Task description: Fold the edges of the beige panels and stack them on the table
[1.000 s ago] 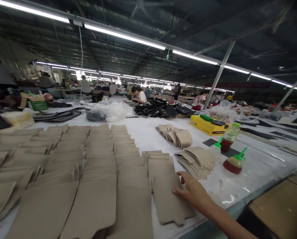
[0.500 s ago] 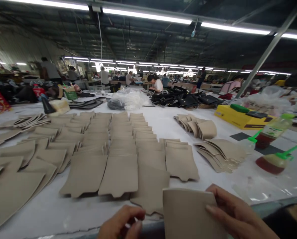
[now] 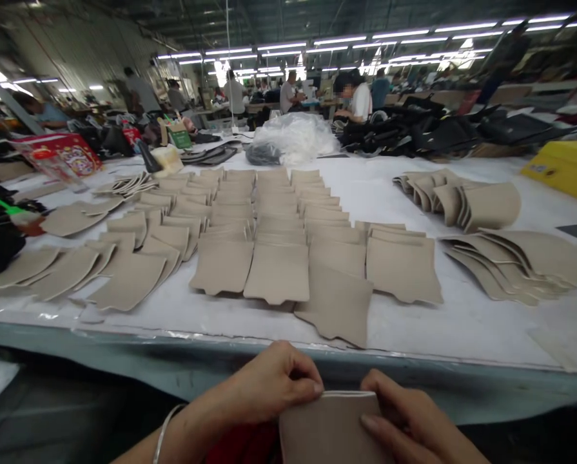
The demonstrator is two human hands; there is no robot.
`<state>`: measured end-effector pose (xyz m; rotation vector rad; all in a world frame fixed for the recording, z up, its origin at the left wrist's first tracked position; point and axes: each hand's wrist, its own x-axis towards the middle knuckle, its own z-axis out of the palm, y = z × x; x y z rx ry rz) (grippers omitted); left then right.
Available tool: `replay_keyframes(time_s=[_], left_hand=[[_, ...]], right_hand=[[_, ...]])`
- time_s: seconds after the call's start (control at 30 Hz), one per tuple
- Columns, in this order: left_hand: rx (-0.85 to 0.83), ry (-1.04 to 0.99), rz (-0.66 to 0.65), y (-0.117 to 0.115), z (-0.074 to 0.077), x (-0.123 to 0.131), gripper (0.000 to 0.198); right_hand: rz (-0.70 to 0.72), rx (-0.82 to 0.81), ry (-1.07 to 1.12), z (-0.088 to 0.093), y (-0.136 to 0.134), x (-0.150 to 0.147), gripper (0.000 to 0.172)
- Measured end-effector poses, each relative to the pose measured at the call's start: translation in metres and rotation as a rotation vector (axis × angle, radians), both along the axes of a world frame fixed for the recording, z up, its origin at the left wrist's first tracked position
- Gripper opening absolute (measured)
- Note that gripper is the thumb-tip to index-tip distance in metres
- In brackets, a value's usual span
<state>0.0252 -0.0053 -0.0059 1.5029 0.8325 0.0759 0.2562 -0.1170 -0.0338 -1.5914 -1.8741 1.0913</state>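
Head view: at the bottom middle of the frame, a tan cut piece [image 3: 331,425] is pinched shut by the left hand [image 3: 269,386] and right hand [image 3: 409,422]. It seems folded; careful edge lining-up is needed next.

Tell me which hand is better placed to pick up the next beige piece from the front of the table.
Probably the right hand. Both hands grip the held beige piece below the table edge, left hand at its upper left corner. The nearest loose piece lies ahead, slightly nearer the right.
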Motion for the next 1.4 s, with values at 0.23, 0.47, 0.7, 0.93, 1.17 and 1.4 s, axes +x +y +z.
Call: replay_keyframes(time_s=[0.23, 0.47, 0.7, 0.93, 1.17, 1.4], left_hand=[[-0.276, -0.041, 0.05, 0.007, -0.011, 0.004, 0.02], [-0.29, -0.041, 0.103, 0.002, -0.015, 0.006, 0.018], [-0.271, -0.028, 0.125, 0.001, -0.014, 0.006, 0.021], [-0.188, -0.006, 0.093, -0.003, -0.016, 0.005, 0.018], [-0.014, 0.063, 0.004, -0.01, -0.013, 0.007, 0.01], [0.092, 0.097, -0.039, -0.011, -0.015, 0.004, 0.015]], right_hand=[[0.107, 0.483, -0.275, 0.009, 0.013, -0.018, 0.035], [0.129, 0.606, -0.25, 0.01, 0.015, -0.037, 0.022], [0.151, 0.621, -0.247, 0.007, 0.019, -0.038, 0.015], [0.148, 0.683, -0.248, -0.001, 0.02, -0.042, 0.017], [0.186, 0.798, -0.291, -0.005, 0.022, -0.049, 0.023], [0.211, 0.735, -0.246, -0.007, 0.024, -0.048, 0.021]])
